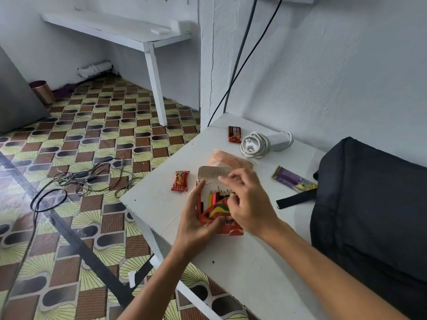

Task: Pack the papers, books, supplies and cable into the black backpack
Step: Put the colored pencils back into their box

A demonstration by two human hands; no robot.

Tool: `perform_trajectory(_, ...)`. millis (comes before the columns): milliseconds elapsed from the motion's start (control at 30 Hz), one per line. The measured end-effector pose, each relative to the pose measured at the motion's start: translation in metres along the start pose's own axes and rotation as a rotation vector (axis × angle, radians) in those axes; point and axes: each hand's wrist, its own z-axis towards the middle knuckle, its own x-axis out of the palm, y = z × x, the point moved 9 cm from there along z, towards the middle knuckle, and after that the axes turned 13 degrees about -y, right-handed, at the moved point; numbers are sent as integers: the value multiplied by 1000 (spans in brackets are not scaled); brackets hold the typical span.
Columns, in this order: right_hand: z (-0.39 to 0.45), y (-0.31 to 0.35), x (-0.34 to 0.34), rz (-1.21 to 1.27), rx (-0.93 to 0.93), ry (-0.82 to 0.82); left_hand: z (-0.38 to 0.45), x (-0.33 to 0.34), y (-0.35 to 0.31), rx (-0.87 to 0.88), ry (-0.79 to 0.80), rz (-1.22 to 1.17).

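Red cardboard, the pencil box (221, 219), is held over the white table (242, 262) near its left edge, its flap (215, 173) folded open upward so that the coloured pencils (218, 196) are exposed. The box is gripped by the left hand (196, 218), whose fingers are curled up its left side while the thumb is pressed across its printed front. The right hand (247, 204) is laid over the box's right side with its fingers bent, and the fingertips are brought together at the edge of the flap; whether the flap is actually pinched cannot be told.

To the right, the black backpack (374, 215) is laid on the table against the wall, one strap (297, 199) stretched out toward the hands. A small red candy packet (180, 181) is seen just left of the box. Behind the box a pale orange plastic bag (231, 159) is partly hidden by the flap. A purple chocolate bar (293, 179) is placed between the bag and the backpack. Farther back, a coiled white cable with its adapter (263, 143) is set near the wall, with a dark red snack wrapper (234, 134) just beside it. Black cords (87, 179) are strewn on the patterned floor (80, 135) beyond the table.
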Motion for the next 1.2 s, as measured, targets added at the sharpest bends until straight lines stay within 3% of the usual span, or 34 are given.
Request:
perform_trajectory(100, -4, -32, -14, 146, 279, -110, -2, 2, -4, -16, 27, -91)
perform_trajectory(233, -32, -64, 0, 508, 726, 21, -3, 5, -8, -19, 50, -146)
perform_trajectory(400, -70, -60, 7, 743, 977, -130, -1, 4, -5, -38, 47, -142)
perform_trajectory(533, -88, -55, 9, 738, 923, -243, -1, 7, -8, -40, 61, -115)
perform_trajectory(700, -91, -51, 10, 614, 787, -192, -2, 9, -9, -38, 81, -81)
perform_trajectory(1200, -93, -52, 10, 518, 692, -180, -3, 8, -3, -40, 68, -32)
